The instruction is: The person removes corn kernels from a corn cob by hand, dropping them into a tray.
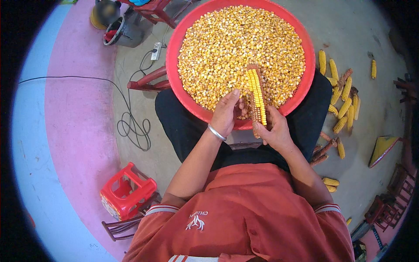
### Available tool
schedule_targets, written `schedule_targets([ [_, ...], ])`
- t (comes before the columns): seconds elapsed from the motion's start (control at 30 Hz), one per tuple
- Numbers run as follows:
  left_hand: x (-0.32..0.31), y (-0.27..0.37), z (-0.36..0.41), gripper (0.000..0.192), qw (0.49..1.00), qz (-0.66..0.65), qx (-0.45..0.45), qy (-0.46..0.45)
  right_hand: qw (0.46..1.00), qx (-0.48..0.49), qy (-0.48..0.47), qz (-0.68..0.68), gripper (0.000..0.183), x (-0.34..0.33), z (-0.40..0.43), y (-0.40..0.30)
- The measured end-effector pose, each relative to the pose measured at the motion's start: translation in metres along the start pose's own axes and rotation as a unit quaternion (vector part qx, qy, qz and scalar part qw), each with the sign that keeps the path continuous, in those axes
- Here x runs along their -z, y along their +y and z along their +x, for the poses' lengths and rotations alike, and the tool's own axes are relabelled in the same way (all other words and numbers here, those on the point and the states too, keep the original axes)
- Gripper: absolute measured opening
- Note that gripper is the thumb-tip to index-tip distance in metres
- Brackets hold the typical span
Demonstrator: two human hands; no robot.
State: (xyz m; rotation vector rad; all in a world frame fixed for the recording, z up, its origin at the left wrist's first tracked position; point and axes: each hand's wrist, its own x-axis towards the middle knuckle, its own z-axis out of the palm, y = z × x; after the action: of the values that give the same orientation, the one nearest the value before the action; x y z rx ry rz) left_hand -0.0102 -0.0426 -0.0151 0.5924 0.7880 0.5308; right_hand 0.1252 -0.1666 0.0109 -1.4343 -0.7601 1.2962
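Observation:
A partly shelled corn cob slants up over the near rim of a round red plastic basket. My right hand grips the cob's lower end, thumb on top. Rows of yellow kernels remain along its middle and right, while bare brown cob shows on the left and at the tip. Just left of the cob is my left hand, apart from it, thumb raised and fingers half curled. A metal bangle circles that wrist. Loose corn kernels fill the basket, which rests over my knees.
Several unshelled corn cobs and stripped cobs lie on the floor at right. At left are a red plastic stool, a looped black cable, a power strip and a bucket. A wooden stool leg juts beside the basket.

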Motion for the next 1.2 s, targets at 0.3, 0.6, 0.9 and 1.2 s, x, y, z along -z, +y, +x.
schedule_targets([
  [0.3,-0.011,0.011,0.006,0.040,0.987,-0.144,-0.026,0.071,1.000,-0.017,-0.002,0.009,0.039,0.001,-0.001,-0.008],
  [0.6,-0.022,-0.014,-0.002,0.030,0.961,0.261,-0.092,-0.011,1.000,0.010,0.013,0.005,0.041,0.001,0.001,0.001],
  [0.9,-0.019,-0.008,-0.013,0.019,0.957,0.262,-0.113,-0.050,1.000,-0.018,0.013,0.009,0.039,0.000,-0.001,-0.007],
  [1.2,-0.003,-0.003,-0.007,0.018,0.990,0.109,0.003,-0.094,1.000,-0.002,-0.004,0.015,0.041,0.001,0.000,-0.002],
])
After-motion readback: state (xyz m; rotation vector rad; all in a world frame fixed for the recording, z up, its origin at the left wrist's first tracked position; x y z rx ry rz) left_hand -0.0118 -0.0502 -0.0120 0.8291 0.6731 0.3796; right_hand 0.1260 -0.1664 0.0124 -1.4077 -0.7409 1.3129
